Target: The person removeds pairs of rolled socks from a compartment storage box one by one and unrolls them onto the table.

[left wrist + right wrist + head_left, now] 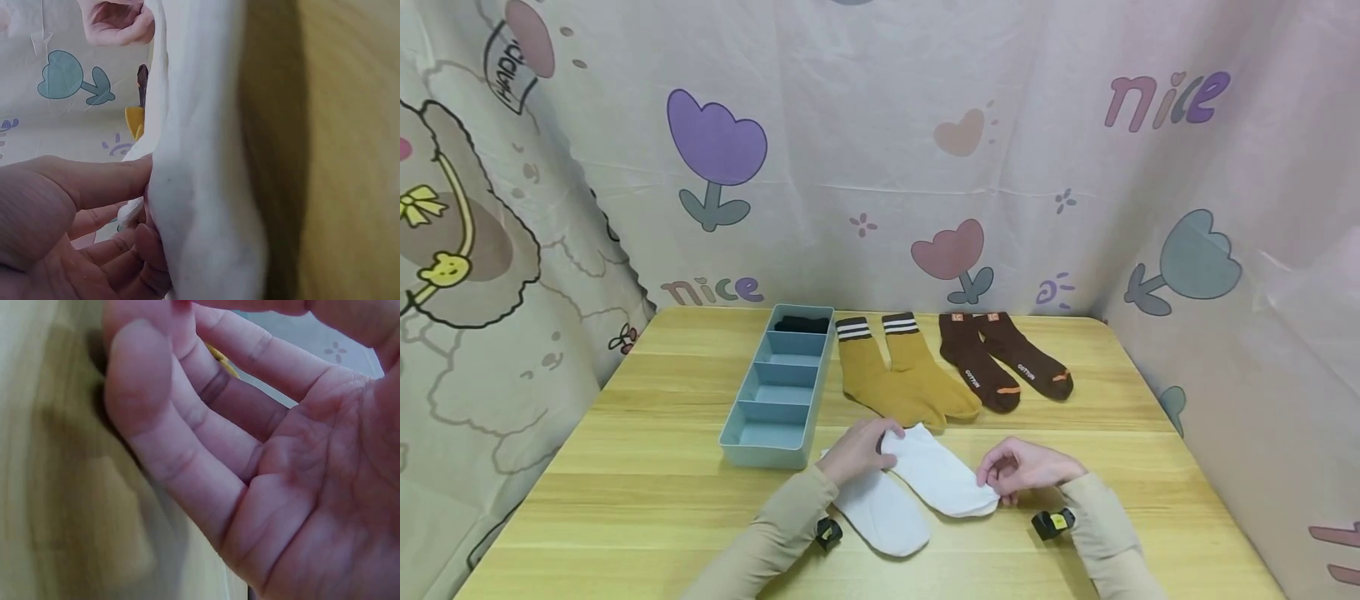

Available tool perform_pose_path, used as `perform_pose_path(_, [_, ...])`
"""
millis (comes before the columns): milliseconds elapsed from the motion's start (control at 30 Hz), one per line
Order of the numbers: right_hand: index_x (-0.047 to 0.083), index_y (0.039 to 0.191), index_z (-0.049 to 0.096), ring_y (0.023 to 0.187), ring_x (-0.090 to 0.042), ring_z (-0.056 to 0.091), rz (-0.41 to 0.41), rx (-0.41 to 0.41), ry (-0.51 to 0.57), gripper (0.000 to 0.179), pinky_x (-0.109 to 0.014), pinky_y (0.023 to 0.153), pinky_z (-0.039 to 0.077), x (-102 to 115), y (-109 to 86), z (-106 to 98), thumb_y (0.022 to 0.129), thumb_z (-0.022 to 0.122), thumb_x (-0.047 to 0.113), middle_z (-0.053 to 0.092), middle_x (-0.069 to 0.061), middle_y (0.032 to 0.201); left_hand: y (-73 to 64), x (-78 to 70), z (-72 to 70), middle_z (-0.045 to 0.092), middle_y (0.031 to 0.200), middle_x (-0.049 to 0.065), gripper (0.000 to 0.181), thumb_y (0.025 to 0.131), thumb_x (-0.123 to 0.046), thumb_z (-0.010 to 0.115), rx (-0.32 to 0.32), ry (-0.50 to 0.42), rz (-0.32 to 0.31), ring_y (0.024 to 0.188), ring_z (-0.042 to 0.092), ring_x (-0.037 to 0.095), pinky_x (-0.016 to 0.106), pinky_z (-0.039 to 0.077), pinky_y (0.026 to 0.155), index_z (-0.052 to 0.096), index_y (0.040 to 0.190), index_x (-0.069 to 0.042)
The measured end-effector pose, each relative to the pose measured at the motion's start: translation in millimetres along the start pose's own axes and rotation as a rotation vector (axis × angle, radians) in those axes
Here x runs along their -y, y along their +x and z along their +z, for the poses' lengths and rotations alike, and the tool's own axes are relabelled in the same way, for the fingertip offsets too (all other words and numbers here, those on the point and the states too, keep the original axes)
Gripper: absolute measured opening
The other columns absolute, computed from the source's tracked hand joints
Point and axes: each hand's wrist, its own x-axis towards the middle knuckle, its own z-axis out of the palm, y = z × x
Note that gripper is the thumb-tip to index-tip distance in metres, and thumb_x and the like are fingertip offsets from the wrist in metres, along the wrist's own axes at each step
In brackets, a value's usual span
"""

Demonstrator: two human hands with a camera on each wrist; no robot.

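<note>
Two white socks lie side by side at the front of the table. My left hand pinches the cuff end of the farther white sock; in the left wrist view its thumb and fingers meet at the white fabric. At that sock's toe, my right hand pinches the edge with thumb and fingertips. The right wrist view shows the curled fingers close above the wood, with the sock hidden there. The nearer white sock lies flat, its upper end partly behind the left hand.
A blue-grey divided box stands left of the socks, with a folded black item in its far compartment. Mustard socks with striped cuffs and brown socks lie behind the white ones. A patterned curtain hangs beyond the table.
</note>
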Motion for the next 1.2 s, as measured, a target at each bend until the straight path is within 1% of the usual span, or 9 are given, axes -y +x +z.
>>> perform_pose_path(200, [-0.014,0.105,0.066,0.061,-0.002,0.061,-0.006,0.003,-0.015,0.021,-0.018,0.058,0.054,1.3,0.0,-0.7,0.089,0.061,-0.002,0.059,-0.042,0.082,-1.0,2.0,-3.1,0.070,0.099,0.009,0.033,0.079,-0.004,0.077,-0.001,-0.016,-0.007,0.085,0.052,0.016,0.032,0.045,0.079,0.070,0.111,-0.006])
perform_pose_path(300, [-0.014,0.107,0.065,0.062,-0.003,0.061,0.001,-0.002,-0.008,0.023,-0.018,0.058,0.054,2.0,-0.5,-1.5,0.088,0.064,0.000,0.062,-0.038,0.083,-2.0,0.9,-4.4,0.064,0.096,0.009,0.037,0.076,-0.003,0.077,-0.017,-0.015,0.009,0.079,0.049,0.013,0.028,0.043,0.073,0.070,0.112,-0.005])
perform_pose_path(433, [-0.013,0.109,0.065,0.064,-0.003,0.063,-0.009,-0.034,-0.025,0.027,-0.020,0.059,0.056,2.1,-1.8,-4.4,0.087,0.067,0.000,0.065,-0.034,0.084,-4.2,-2.5,-7.1,0.059,0.103,0.012,0.043,0.075,-0.001,0.079,-0.051,-0.030,0.016,0.071,0.048,0.009,0.023,0.043,0.069,0.069,0.116,-0.002])
perform_pose_path(567, [-0.011,0.110,0.065,0.070,0.000,0.063,-0.065,-0.084,-0.091,0.028,-0.022,0.064,0.057,3.2,-1.4,-8.1,0.086,0.071,0.003,0.066,-0.032,0.086,-4.8,-5.1,-11.1,0.059,0.111,0.015,0.043,0.078,-0.002,0.079,-0.067,-0.038,0.011,0.068,0.050,0.006,0.022,0.044,0.067,0.068,0.120,0.000])
perform_pose_path(700, [-0.012,0.114,0.064,0.076,0.001,0.063,-0.117,-0.106,-0.138,0.031,-0.022,0.070,0.057,4.8,1.8,-9.2,0.087,0.070,0.001,0.065,-0.033,0.087,-4.2,-6.6,-14.0,0.063,0.115,0.016,0.042,0.081,-0.005,0.078,-0.053,-0.019,0.025,0.068,0.049,0.006,0.021,0.043,0.065,0.067,0.121,0.002])
perform_pose_path(800, [-0.013,0.118,0.062,0.076,0.000,0.064,-0.124,-0.083,-0.137,0.034,-0.022,0.071,0.057,6.0,4.5,-8.0,0.087,0.068,0.000,0.064,-0.036,0.088,-4.0,-6.6,-14.0,0.066,0.114,0.017,0.042,0.081,-0.005,0.079,-0.039,-0.004,0.048,0.067,0.049,0.006,0.021,0.043,0.064,0.067,0.120,0.004])
perform_pose_path(967, [-0.015,0.120,0.060,0.076,-0.001,0.065,-0.126,-0.069,-0.129,0.036,-0.023,0.071,0.058,8.5,8.7,-6.7,0.086,0.067,-0.003,0.065,-0.036,0.088,-5.7,-8.3,-15.9,0.066,0.111,0.016,0.041,0.082,-0.006,0.078,-0.049,-0.011,0.026,0.067,0.048,0.007,0.021,0.042,0.062,0.067,0.121,0.003])
perform_pose_path(1067, [-0.014,0.121,0.059,0.077,-0.003,0.066,-0.131,-0.091,-0.151,0.037,-0.024,0.073,0.058,12.3,11.9,-7.3,0.087,0.068,-0.002,0.067,-0.034,0.089,-8.9,-14.0,-22.2,0.065,0.112,0.014,0.041,0.085,-0.009,0.077,-0.059,-0.028,0.004,0.069,0.048,0.007,0.020,0.041,0.061,0.066,0.123,0.000])
perform_pose_path(1200, [-0.012,0.125,0.058,0.085,-0.011,0.071,-0.145,-0.146,-0.205,0.043,-0.026,0.081,0.059,20.6,18.5,-9.2,0.088,0.072,0.004,0.070,-0.031,0.096,-15.5,-22.7,-37.2,0.065,0.116,0.017,0.041,0.086,-0.010,0.076,-0.059,-0.066,0.030,0.073,0.049,0.008,0.019,0.040,0.061,0.065,0.124,0.001])
